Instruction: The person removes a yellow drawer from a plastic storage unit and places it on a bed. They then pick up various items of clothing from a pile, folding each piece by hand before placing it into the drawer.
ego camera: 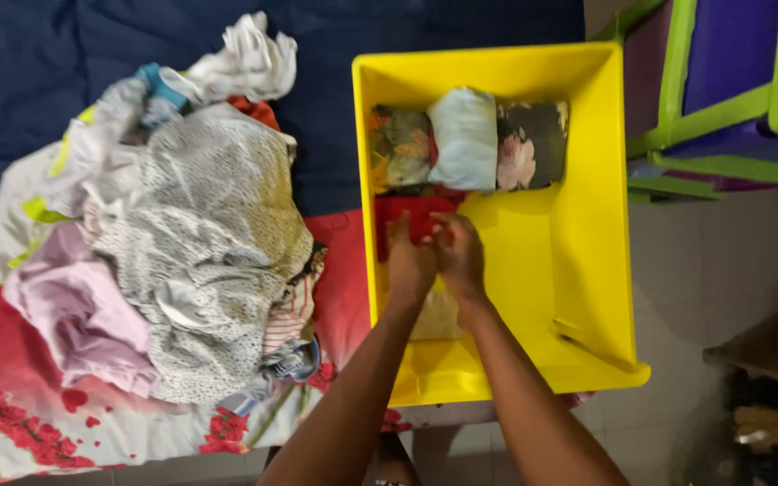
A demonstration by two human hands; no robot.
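The person's left hand [410, 261] and right hand [457, 255] are pressing side by side, touching each other, onto a folded red cloth [416, 216] inside the yellow bin [587, 270]. Whether the fingers are gripping the cloth cannot be told. Just beyond the hands, three folded bundles [466, 139] are lying in a row against the bin's far wall. To the left of the left hand, a heap of loose clothes [182, 234] is lying on the bedsheet [11, 333].

Both forearms extended fwd, converging. L hand [410, 263] & R hand [458, 255] side by side, touching, palms down, fingers curled, pressing downward. Wrists straight.
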